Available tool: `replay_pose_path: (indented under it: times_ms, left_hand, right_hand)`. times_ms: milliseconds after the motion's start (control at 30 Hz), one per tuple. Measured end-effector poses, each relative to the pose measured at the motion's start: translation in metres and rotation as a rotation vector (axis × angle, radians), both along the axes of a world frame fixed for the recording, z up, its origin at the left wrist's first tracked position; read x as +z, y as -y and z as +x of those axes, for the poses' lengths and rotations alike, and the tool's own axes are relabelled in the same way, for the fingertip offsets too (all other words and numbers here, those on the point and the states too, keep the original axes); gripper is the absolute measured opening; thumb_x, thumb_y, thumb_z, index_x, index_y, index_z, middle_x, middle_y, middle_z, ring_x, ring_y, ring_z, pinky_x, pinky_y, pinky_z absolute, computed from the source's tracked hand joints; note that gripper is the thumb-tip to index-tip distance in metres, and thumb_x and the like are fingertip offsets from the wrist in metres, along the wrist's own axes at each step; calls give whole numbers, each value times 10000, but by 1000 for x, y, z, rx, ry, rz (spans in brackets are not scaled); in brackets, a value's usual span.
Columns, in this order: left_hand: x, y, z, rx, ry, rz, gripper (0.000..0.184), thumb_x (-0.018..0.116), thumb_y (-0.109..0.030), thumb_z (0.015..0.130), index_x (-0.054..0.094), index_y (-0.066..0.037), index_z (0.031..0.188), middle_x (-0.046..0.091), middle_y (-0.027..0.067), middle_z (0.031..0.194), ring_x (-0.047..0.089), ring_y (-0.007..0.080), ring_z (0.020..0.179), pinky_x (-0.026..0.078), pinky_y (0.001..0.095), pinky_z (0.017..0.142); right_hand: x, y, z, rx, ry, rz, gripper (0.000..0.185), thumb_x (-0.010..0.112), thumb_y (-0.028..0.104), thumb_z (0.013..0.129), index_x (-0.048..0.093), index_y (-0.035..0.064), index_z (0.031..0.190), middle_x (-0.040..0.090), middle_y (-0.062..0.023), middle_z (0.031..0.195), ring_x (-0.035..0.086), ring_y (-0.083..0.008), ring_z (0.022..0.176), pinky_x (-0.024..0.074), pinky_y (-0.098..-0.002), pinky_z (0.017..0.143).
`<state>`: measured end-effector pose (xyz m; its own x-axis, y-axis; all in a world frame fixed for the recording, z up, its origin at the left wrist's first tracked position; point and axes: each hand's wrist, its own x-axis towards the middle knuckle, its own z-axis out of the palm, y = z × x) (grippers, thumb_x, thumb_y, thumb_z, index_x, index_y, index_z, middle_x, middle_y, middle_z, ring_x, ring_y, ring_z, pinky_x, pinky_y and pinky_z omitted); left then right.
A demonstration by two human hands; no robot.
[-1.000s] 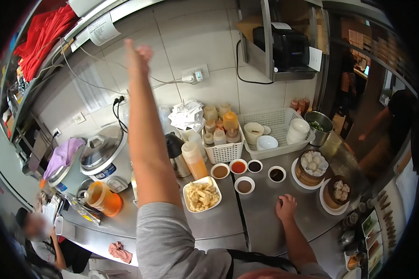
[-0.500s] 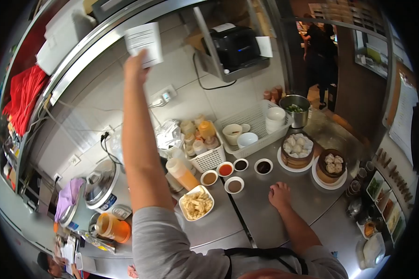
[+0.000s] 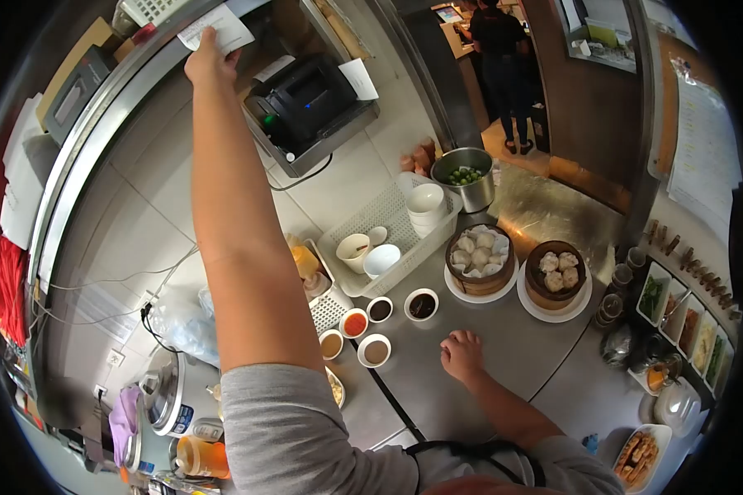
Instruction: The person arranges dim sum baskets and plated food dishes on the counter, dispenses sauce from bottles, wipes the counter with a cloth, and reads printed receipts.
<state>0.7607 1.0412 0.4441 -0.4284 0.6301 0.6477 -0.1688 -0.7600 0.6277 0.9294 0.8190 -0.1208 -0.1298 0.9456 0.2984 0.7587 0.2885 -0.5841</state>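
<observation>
We've got the left hand (image 3: 212, 64) up high, thumb and fingers pinching a paper slip (image 3: 229, 31) in front of the steel shelf rail (image 3: 124, 97). Right hand (image 3: 461, 355) sits low at the counter (image 3: 520, 346), fingers loosely bent, nothing visible in it; palm hidden, so we can't tell how far it's closed.

Our read on the slip: near weightless, limp, easily creased or torn; best held by an edge, light pinch.

Further out: black printer (image 3: 305, 107) just below the slip; dark-sauce bowl (image 3: 422, 305) nearest the right hand, two bamboo steamers (image 3: 485, 287) beyond.

Text: slip print too small for us to read. Blue cooker label (image 3: 183, 414) and wall sheet (image 3: 702, 148) also illegible; no brand we can make out
</observation>
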Motion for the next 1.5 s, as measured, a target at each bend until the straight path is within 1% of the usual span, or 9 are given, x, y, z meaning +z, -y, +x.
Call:
replay_pose_path:
  times_ms: [67, 233, 400, 600, 767, 1000, 1100, 1233, 1500]
  left_hand:
    - [-23, -5, 6, -100, -48, 74, 398, 585, -296, 742, 491, -10, 1002, 551, 122, 926, 536, 272, 839, 411, 375, 758]
    - [-77, -59, -10, 919, -726, -152, 536, 557, -355, 732, 495, 83, 1035, 534, 196, 1019, 505, 255, 968, 382, 326, 817]
    - [-66, -123, -47, 593, -737, -381, 344, 557, -250, 735, 550, 19, 949, 567, 154, 940, 538, 231, 860, 417, 328, 720]
    - [-119, -36, 5, 598, -652, 365, 133, 537, -122, 751, 513, 9, 756, 558, 102, 651, 527, 160, 581, 417, 284, 562]
    - [-153, 38, 9, 17, -406, 267, 83, 496, -24, 783, 472, 5, 857, 542, 15, 725, 474, 30, 625, 356, 147, 543]
    - [-183, 142, -5, 11, -476, 198, 89, 493, -29, 783, 470, 6, 861, 528, 14, 710, 470, 44, 624, 376, 171, 557]
    - [-222, 185, -9, 104, -610, 43, 60, 495, -36, 787, 478, 1, 831, 495, -11, 661, 431, 33, 585, 357, 175, 518]
    - [-270, 226, 0, -92, -553, -37, 51, 487, -17, 789, 475, 1, 835, 496, -12, 670, 432, 31, 586, 356, 171, 518]
    - [-289, 277, 7, -385, -488, -108, 201, 492, 12, 755, 440, 22, 948, 555, 56, 873, 524, 87, 803, 411, 223, 715]
  right_hand:
    - [-4, 0, -2, 12, -8, 3, 116, 578, 173, 665, 586, 143, 777, 496, -29, 951, 431, -205, 974, 335, -368, 812]
    - [-4, 1, 1, 10, 5, 18, 119, 575, 165, 662, 581, 140, 778, 495, -28, 944, 431, -212, 972, 337, -369, 807]
    - [-8, -3, 0, 0, -34, 91, 102, 568, 148, 654, 563, 130, 754, 498, -32, 912, 451, -217, 929, 354, -372, 779]
    - [-10, -1, -2, -11, -46, 109, 89, 566, 136, 651, 560, 133, 739, 500, -30, 892, 462, -218, 891, 361, -378, 769]
    - [-10, 3, -4, -2, -34, 143, 75, 561, 127, 656, 574, 133, 730, 511, -21, 875, 464, -213, 892, 359, -360, 775]
    - [-13, -7, -8, 44, -415, -146, 95, 545, 179, 740, 584, 101, 779, 554, -16, 832, 506, -164, 848, 387, -299, 734]
    - [84, -28, -9, 272, -1165, -336, 386, 567, 318, 766, 525, 37, 1028, 527, -53, 1044, 498, -144, 950, 399, -287, 783]
    - [272, 11, -6, 824, -1260, 213, 386, 497, 154, 816, 376, -27, 1135, 500, -101, 1047, 491, -138, 935, 398, -254, 797]
    - [297, 35, -20, 647, -1365, 191, 256, 469, -3, 785, 401, -25, 1030, 523, -90, 980, 501, -106, 882, 403, -243, 786]
